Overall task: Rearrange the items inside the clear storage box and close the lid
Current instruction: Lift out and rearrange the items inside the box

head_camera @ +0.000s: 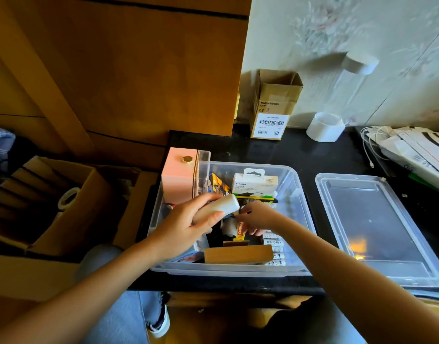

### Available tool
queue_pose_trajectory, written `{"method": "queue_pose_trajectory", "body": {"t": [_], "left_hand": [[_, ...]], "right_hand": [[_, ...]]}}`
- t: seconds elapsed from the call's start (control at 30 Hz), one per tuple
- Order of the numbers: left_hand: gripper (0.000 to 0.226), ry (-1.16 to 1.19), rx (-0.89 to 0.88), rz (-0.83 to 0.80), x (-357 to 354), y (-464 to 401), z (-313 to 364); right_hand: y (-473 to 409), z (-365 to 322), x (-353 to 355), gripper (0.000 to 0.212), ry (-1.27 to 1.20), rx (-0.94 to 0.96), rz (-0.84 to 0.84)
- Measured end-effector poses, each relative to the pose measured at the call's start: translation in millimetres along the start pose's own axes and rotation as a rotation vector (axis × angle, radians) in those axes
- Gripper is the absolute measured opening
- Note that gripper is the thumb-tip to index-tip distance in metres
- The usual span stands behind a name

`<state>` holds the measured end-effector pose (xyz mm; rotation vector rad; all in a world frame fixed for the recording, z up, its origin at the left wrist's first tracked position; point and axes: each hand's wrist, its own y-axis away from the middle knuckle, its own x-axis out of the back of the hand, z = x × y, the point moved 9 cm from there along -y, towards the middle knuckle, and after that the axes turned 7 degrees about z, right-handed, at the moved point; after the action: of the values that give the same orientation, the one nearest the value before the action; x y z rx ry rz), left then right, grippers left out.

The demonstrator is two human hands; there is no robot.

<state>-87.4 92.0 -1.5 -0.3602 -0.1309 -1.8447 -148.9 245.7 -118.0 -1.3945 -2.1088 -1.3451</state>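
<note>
Left hand (188, 223): fingers curled round a small white bottle (219, 207), held over the box.
Right hand (257, 216): fingers pinching a small dark item among the contents; what it is cannot be told.
Clear storage box (298, 194): open on the black desk (307, 155), holding a Belkin package (254, 183), a Carmex tube (240, 230), a wooden block (238, 254).
Lid (377, 227): flat on the desk, just right of the box.

You have one clear plastic storage box (298, 194), one clear flat lid (377, 227) at its 3 o'clock, two hands, one white cylindrical bottle (226, 204), one brown cardboard carton (275, 105) at 12.
</note>
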Motion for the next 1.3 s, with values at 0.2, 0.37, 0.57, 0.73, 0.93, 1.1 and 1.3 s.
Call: {"method": "queue_pose_trajectory", "body": {"t": [0.2, 0.37, 0.57, 0.73, 0.93, 1.1, 1.3], "left_hand": [[0.029, -0.077, 0.042, -0.017, -2, 2, -16], [0.023, -0.118, 0.006, -0.002, 0, 0, -13], [0.033, -0.306, -0.058, -0.099, -9, 2, -15], [0.037, -0.516, -0.103, -0.139, -14, 3, -17], [0.039, -0.878, -0.184, -0.232, -30, 6, -14], [0.038, -0.938, -0.208, -0.272, -37, 2, -12], [0.025, -0.827, -0.356, -0.065, -15, 10, 16]], "right_hand": [[-13, 4, -18, 0.026, -0.118, -0.160, -0.097], [-6, 11, -23, 0.022, -0.340, -0.232, -0.216], [3, 3, 13, 0.019, -0.061, -0.065, -0.101], [10, -3, 36, 0.015, -0.114, -0.079, -0.065], [18, -9, 36, 0.015, -0.123, -0.055, -0.100], [22, -24, 41, 0.017, -0.155, 0.005, -0.050], [36, -62, 53, 0.033, -0.346, 0.086, 0.055]]}}
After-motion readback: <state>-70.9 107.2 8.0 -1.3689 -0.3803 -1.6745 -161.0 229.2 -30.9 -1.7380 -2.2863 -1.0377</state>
